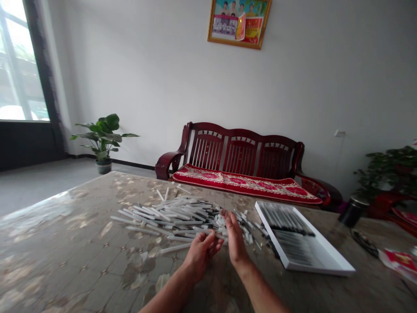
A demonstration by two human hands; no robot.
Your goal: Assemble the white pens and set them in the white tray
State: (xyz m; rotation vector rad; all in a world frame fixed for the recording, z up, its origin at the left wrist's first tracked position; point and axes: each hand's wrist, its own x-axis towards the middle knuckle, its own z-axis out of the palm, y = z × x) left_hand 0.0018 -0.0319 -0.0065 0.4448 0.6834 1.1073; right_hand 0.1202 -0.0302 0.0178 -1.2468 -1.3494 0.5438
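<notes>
A loose pile of slim white, pen-like tubes (172, 215) lies on the table, some with dark ends. Small clear pieces (223, 222) are scattered at its right side. My left hand (202, 251) is at the pile's near edge, fingers curled and thumb against the forefinger; whatever is in them is hard to make out against the tubes behind. Just right of it, my right hand (236, 239) is held up on edge, fingers stretched out beside the clear pieces. No object shows in it, and its thumb is mostly hidden.
A white tray (321, 248) holding two rows of slim dark-tipped pieces stands to the right on the patterned table (81, 261). Farther right are a black canister (353, 211), a dark cable (364, 242) and a red-and-white packet (400, 261). A wooden bench (243, 150) stands behind.
</notes>
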